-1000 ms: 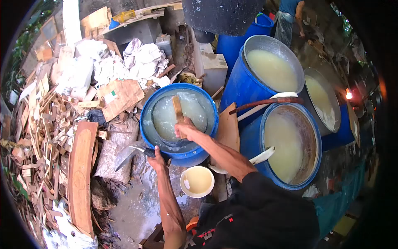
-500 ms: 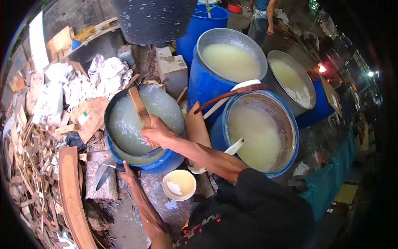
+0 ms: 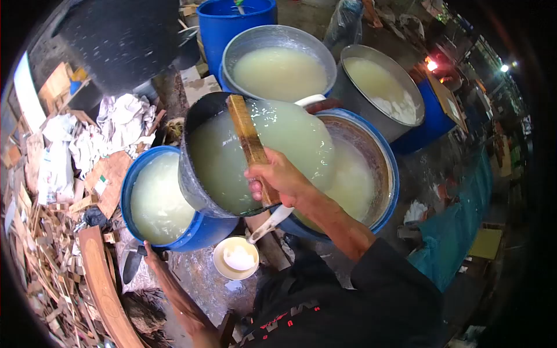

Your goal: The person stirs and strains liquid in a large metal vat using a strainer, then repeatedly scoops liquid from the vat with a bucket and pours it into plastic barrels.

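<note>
Head view: my right hand [image 3: 275,177] clenches the wooden bar [image 3: 245,124] across a bucket [image 3: 200,118] of cloudy liquid [image 3: 217,159], between left barrel [image 3: 210,231] and right barrel [image 3: 395,180]; my left hand [image 3: 152,256], fingers curled, holds a knife [image 3: 132,267].

Crossbar [image 3: 246,130] looks like semi-gloss wood, bucket [image 3: 200,119] matt plastic, blue drum [image 3: 213,233] smooth plastic, grey vat [image 3: 374,116] dull metal.

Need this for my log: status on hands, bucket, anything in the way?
Right hand gripping wooden bar; left hand holding bladed tool beside blue drum. Black bucket held by bar, cloudy liquid inside. White handle near bar, possibly in the way.
</note>
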The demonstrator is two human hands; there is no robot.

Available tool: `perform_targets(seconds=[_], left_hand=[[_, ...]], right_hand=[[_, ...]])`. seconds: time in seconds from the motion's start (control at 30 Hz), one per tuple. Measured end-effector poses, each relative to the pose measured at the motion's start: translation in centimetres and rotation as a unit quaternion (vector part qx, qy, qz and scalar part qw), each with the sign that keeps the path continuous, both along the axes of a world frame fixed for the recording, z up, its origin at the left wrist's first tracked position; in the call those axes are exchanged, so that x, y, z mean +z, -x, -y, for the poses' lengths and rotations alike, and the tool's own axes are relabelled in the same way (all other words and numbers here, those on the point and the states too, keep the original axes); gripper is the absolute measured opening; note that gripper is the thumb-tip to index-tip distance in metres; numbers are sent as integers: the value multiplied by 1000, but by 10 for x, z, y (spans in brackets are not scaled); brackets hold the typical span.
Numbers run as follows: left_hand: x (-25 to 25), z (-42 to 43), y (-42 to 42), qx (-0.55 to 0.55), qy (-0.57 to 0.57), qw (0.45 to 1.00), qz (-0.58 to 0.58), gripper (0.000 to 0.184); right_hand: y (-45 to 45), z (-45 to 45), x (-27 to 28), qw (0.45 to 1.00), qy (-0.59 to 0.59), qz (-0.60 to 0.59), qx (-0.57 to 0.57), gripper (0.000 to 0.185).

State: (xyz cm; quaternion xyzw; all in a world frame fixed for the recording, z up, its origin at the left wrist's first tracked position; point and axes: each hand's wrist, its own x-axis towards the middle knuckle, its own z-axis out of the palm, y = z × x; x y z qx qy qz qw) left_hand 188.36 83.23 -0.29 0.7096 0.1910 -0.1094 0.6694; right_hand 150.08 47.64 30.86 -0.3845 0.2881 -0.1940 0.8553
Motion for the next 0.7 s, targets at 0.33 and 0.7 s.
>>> perform_targets(seconds=[0.33,0.7], left_hand=[[21,-12,-6,-94,41,992,-73,47],[32,-3,-1,-39,9,995,-91,43]], right_hand=[[108,53,-48,978,-156,104,-90,33],[142,85,-184,896,-102,322,-289,42]])
